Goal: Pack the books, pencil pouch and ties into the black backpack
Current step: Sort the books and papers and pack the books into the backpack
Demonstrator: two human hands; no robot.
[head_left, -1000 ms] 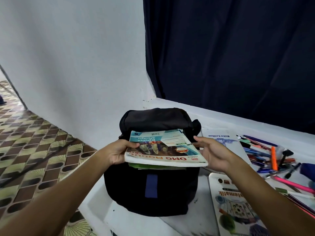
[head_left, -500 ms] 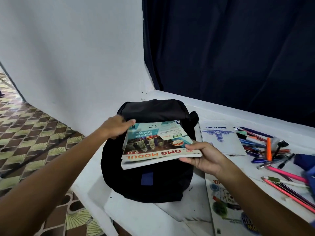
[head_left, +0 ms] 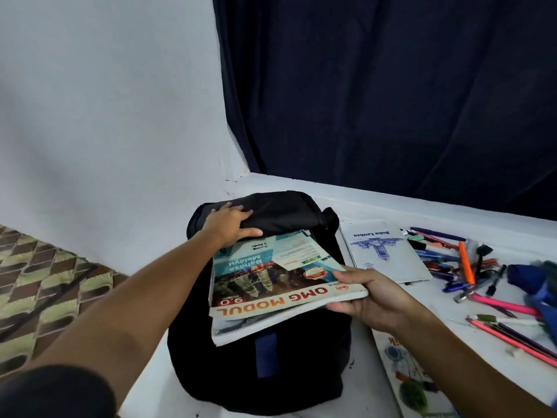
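Note:
The black backpack (head_left: 262, 372) stands on the white table, its top flap at the back. My left hand (head_left: 229, 223) grips that flap near its left end. My right hand (head_left: 366, 292) holds a small stack of books by the right edge, the teal "OMG MODUL" book (head_left: 271, 276) on top and tilted over the bag's mouth. A white exercise book (head_left: 385, 251) lies right of the bag. Another colourful book (head_left: 413, 381) lies at the lower right, partly under my right arm. A blue fabric item (head_left: 539, 285) sits at the far right; whether it is the pouch or a tie I cannot tell.
Several loose pens and markers (head_left: 452, 257) are scattered right of the white book, with pencils (head_left: 512, 336) further forward. A dark curtain (head_left: 391, 86) hangs behind the table (head_left: 446, 309) and a white wall stands at the left. Patterned floor tiles (head_left: 45, 285) show beyond the table's left edge.
My left hand let go of the books and moved back onto the backpack's top flap. The books now hang from my right hand alone, their far end dipped toward the bag opening.

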